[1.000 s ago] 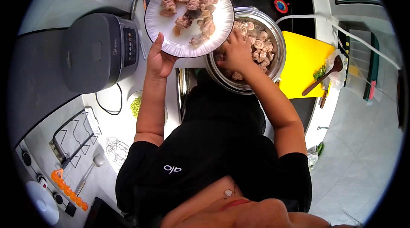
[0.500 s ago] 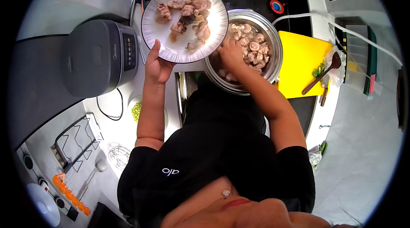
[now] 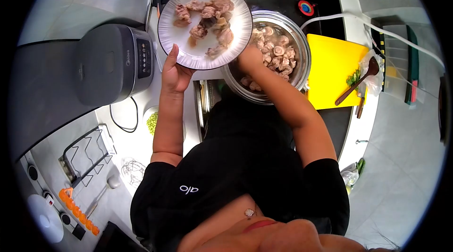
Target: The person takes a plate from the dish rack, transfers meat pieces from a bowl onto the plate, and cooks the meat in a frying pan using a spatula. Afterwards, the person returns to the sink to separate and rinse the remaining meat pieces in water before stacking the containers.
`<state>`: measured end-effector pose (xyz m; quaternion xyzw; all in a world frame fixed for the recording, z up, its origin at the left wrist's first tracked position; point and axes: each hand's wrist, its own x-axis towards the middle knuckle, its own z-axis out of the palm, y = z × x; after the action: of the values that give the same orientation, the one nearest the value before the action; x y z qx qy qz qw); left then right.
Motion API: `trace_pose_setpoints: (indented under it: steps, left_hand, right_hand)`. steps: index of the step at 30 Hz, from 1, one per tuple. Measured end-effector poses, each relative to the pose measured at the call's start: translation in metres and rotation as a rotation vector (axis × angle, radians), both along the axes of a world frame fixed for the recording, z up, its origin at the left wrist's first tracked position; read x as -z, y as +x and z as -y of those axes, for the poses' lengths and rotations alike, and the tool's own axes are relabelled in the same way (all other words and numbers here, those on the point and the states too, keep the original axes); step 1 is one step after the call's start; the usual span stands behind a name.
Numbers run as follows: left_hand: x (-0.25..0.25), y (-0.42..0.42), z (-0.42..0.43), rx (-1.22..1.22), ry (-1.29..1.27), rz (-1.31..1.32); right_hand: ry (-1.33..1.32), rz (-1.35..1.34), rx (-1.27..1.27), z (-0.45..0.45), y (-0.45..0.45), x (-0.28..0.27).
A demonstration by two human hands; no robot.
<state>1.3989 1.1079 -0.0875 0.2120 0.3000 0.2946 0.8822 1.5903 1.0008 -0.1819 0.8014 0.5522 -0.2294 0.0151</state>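
Observation:
My left hand [image 3: 176,74] grips the near edge of a white plate [image 3: 194,54] with a dark rim, its thumb on top. Several pieces of raw-looking meat [image 3: 224,5] lie on the plate. The plate is held over the left edge of a steel pot [image 3: 306,61]. In the pot are many chunks of bone-in meat [image 3: 279,50] in cloudy liquid. My right hand [image 3: 250,59] reaches into the left side of the pot, beside the plate. Its fingers are hidden behind the plate's edge and the hand itself, so what they hold cannot be seen.
Right of the pot lies a yellow cutting board [image 3: 328,73] with chopped greens [image 3: 353,78], a dark spoon [image 3: 356,83] and a plastic bag. A grey rice cooker [image 3: 111,63] stands at left. Behind the pot is a dark sink [image 3: 278,2]; a white hose [image 3: 349,15] runs rightward.
My right hand has curled and shifted slightly down and left, with its fingers now out of sight. My left hand and the plate stay nearly still.

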Motion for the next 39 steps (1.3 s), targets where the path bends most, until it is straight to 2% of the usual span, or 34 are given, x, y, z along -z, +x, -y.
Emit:
trace_pose_setpoints:
  steps: [5, 8, 11, 14, 16, 19, 22, 25, 29, 32, 36, 39]
  left_hand:
    - [-0.006, 0.000, 0.004, -0.007, 0.023, 0.011]
    - [-0.004, -0.004, 0.005, 0.003, 0.024, 0.007]
    - [-0.007, -0.001, 0.008, -0.016, 0.026, -0.022]
    - [-0.008, -0.001, 0.007, -0.011, 0.023, -0.023]
    - [-0.004, -0.003, 0.006, -0.012, 0.024, -0.027]
    - [-0.001, -0.003, 0.005, -0.023, 0.019, -0.016]
    - [-0.001, -0.003, 0.006, -0.036, 0.029, -0.032]
    - [0.001, -0.002, 0.004, -0.037, 0.043, -0.037]
    - [0.006, -0.004, -0.001, 0.003, 0.051, -0.025]
    - [0.011, -0.005, -0.003, 0.035, 0.039, -0.022]
    - [0.022, -0.004, -0.006, 0.081, 0.010, -0.026]
    - [0.023, 0.004, -0.003, 0.092, -0.010, -0.028]
  right_hand:
    - [0.042, -0.149, -0.021, 0.001, 0.013, -0.018]
    - [0.162, -0.017, -0.065, 0.006, 0.006, -0.002]
    - [0.127, 0.004, 0.005, 0.004, -0.003, 0.002]
    - [0.108, -0.114, 0.034, 0.001, 0.005, 0.009]
    - [0.007, -0.143, 0.021, 0.000, 0.010, -0.009]
    - [0.073, -0.289, 0.071, 0.006, 0.020, -0.040]
    - [0.250, -0.318, 0.031, 0.021, 0.041, -0.040]
    - [0.339, -0.578, 0.211, 0.039, 0.061, -0.050]
    - [0.300, -0.878, 0.441, 0.051, 0.077, -0.071]
    - [0.311, -0.911, 0.481, 0.058, 0.089, -0.068]
    - [0.335, -1.006, 0.614, 0.056, 0.083, -0.107]
    - [0.385, -1.067, 0.677, 0.056, 0.091, -0.116]
